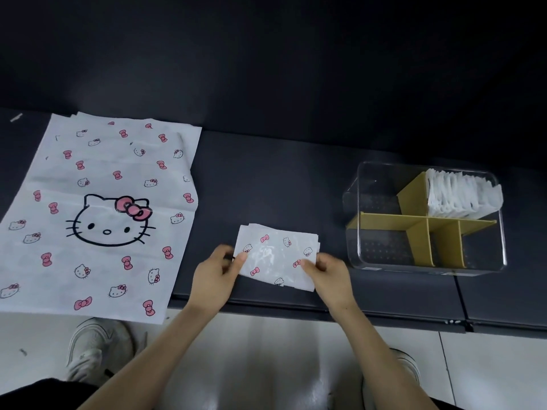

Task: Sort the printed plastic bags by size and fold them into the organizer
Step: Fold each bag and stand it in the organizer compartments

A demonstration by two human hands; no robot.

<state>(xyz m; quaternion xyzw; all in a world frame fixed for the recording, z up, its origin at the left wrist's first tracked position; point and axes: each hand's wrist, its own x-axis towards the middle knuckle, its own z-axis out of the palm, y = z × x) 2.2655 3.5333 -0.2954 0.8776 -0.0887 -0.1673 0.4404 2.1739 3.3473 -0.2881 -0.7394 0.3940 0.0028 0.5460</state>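
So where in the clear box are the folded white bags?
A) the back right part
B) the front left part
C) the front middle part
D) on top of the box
A: the folded white bags stand packed in the back right compartment of the organizer, behind the yellow divider.

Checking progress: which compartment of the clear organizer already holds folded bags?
The far-right compartment, behind the long yellow divider: a row of white folded bags stands in it. The organizer shows no bags in its other compartments.
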